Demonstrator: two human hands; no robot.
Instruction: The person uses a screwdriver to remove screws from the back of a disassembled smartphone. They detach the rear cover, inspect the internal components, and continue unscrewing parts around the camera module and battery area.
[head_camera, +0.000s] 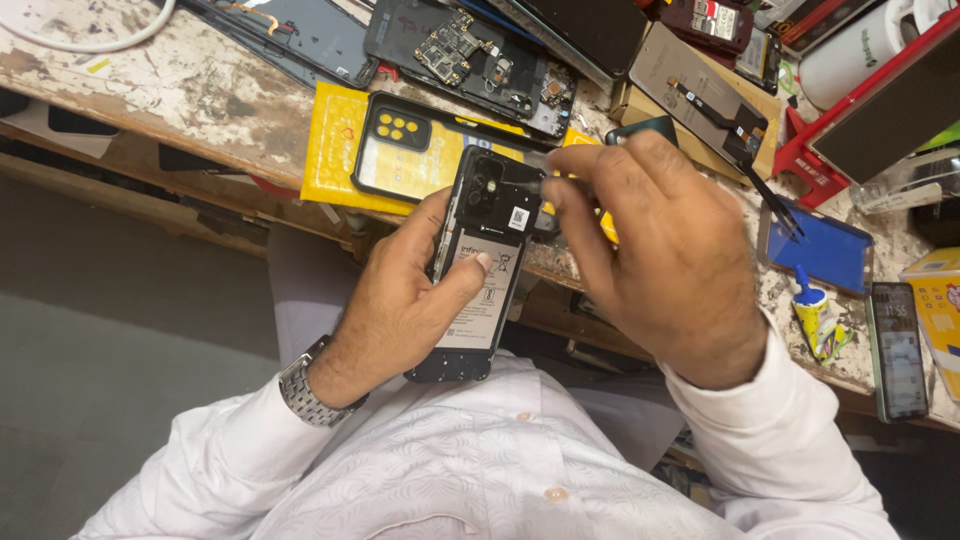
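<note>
My left hand grips an opened smartphone with its back cover off, thumb pressed on the grey battery label. The phone stands tilted over my lap, camera module at the top. My right hand hovers over the phone's upper right corner, fingertips pinched together near the black camera plate; whether they hold a small part or tool is hidden. A metal watch sits on my left wrist. I wear a white patterned shirt.
The worn workbench carries a yellow packet with a clear phone case, a stripped phone frame with circuit board, a display panel, a blue cover, a glue tube, tweezers and a phone at the right edge.
</note>
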